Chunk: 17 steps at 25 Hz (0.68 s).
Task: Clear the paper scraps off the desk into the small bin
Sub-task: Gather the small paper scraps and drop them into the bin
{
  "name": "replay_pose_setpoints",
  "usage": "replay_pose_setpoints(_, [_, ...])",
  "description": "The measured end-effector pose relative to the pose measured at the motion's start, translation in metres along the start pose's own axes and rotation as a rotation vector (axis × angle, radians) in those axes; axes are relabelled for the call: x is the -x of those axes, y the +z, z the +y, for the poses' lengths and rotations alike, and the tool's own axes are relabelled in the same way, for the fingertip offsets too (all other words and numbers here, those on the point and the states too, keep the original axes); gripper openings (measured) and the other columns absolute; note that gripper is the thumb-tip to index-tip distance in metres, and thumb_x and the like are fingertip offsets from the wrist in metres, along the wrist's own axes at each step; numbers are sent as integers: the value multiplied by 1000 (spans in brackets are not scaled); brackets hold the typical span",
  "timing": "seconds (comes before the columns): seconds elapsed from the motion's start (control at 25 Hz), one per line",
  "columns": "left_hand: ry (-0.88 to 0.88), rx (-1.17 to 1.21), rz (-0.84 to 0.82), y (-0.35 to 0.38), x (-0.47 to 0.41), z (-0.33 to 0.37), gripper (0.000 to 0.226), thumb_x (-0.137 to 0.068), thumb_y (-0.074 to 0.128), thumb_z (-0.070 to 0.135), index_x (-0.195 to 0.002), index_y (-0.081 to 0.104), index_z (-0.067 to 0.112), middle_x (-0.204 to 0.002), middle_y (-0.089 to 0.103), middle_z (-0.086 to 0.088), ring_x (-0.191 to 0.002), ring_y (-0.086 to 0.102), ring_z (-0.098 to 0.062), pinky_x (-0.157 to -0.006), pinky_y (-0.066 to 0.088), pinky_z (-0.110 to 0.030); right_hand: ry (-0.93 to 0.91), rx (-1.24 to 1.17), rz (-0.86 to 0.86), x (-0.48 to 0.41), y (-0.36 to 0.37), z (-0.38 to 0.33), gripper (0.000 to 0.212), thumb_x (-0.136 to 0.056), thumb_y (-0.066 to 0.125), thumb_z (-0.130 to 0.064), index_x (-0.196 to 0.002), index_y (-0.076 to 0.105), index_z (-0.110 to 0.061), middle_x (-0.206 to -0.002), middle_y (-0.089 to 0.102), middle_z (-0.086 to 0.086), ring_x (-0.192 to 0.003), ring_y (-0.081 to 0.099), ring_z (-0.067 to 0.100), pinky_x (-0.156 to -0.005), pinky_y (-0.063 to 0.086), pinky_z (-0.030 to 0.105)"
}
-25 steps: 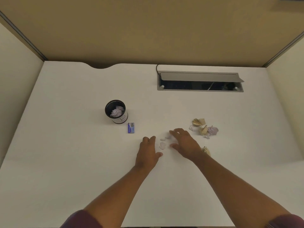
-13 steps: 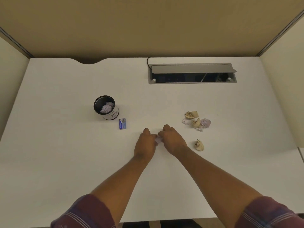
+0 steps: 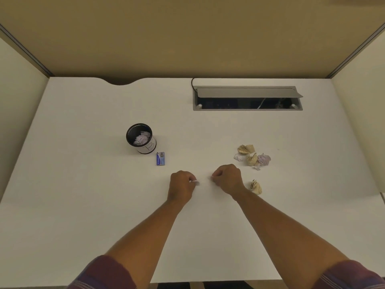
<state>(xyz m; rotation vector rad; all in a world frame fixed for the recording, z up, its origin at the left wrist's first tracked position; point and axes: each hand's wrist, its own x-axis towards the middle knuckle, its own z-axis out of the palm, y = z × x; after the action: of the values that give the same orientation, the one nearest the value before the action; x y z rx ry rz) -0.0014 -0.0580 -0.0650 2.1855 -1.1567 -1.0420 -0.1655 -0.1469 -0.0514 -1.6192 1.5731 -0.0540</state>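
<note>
My left hand (image 3: 181, 185) is closed in a fist at the desk's middle, with a small white paper scrap (image 3: 195, 182) showing between its fingers. My right hand (image 3: 228, 178) is also closed, a little to the right, with a pale scrap (image 3: 210, 177) at its fingertips. The small black bin (image 3: 139, 133) stands to the upper left of my left hand and holds crumpled paper. A cluster of tan and white crumpled scraps (image 3: 252, 156) lies right of my right hand. One tan crumpled scrap (image 3: 256, 186) lies beside my right wrist.
A small blue card-like object (image 3: 160, 158) lies just below the bin. A grey cable tray with its lid raised (image 3: 248, 98) is set into the white desk (image 3: 83, 205) at the back right. Partition walls enclose the desk on three sides.
My hands were flat and open around small white scraps. They then closed over them together, and now they have drawn apart, each fist holding a scrap.
</note>
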Motion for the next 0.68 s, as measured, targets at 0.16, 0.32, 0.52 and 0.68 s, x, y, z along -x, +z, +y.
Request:
replay_pose_setpoints(0.16, [-57,147,139,-48,6,-8,2,-81,82,12,-79,82,14,-75,78,-3,-66,74,-19,-69,65,-42,79,-419,-27,8,-2,-25,15,-71,88,-17,-69,77,-7,-73,77,8,-63,71,18,-61,52,28])
replay_pose_setpoints(0.32, [-114,271,308,-113,5,-13,14,-78,86,17,-71,78,27,-71,76,-2,-63,75,-23,-68,65,-43,-44,-567,-80,7,1,-91,19,-71,90,-22,-72,77,-8,-78,78,10,-68,74,21,-75,60,36])
replay_pose_setpoints(0.52, [-108,308,489,-180,-20,-14,5,-79,85,21,-81,81,18,-75,77,0,-69,75,-22,-75,65,-43,-196,-432,-37,-3,32,-192,8,-77,85,-17,-73,79,-18,-69,77,-5,-58,72,8,-56,54,15])
replay_pose_setpoints(0.68, [-73,248,529,-205,-48,-13,8,-79,84,18,-85,82,13,-79,79,-2,-73,74,-20,-77,64,-38,-337,-207,16,-21,59,-245,4,-80,81,-15,-76,79,-13,-72,73,-4,-59,62,6,-56,46,13])
